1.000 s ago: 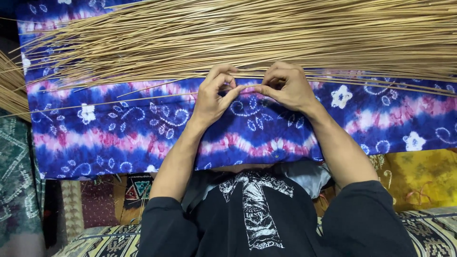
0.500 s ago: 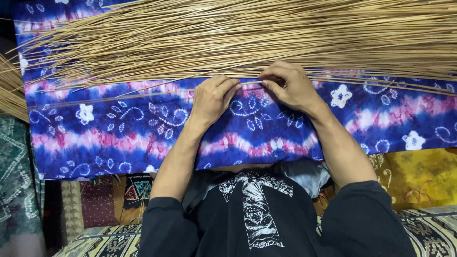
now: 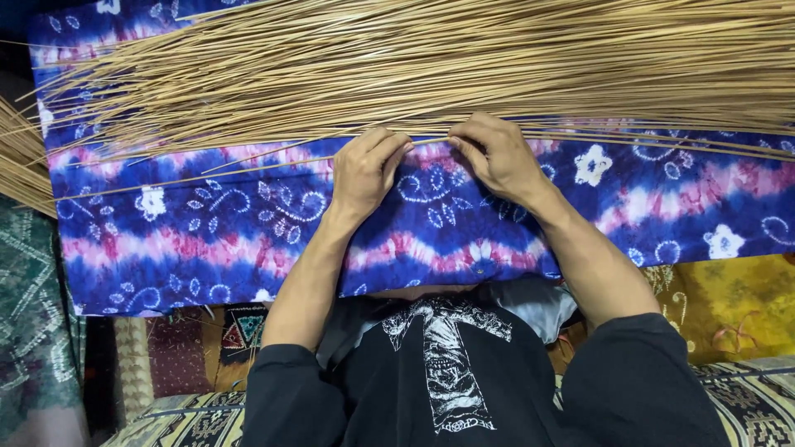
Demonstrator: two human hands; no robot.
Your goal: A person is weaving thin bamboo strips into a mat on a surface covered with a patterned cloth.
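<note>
Blue-and-pink patterned cloth (image 3: pixel 248 240) covers the person's lap, with a broad sheaf of tan reeds (image 3: pixel 464 66) lying across its far edge. At the sheaf's near edge, the left hand (image 3: pixel 368 170) and right hand (image 3: pixel 497 157) almost meet, fingertips pinching one thin reed (image 3: pixel 248 165).

Tan sticks (image 3: pixel 464 66) are lying pale straw-gold over my blue cloth (image 3: pixel 207 232).
The cloth is showing deep blue and purple with pink wavy bands and white flowers; I am wearing a black shirt (image 3: pixel 447 389) with a white print, beside a yellow cloth (image 3: pixel 737 306).
</note>
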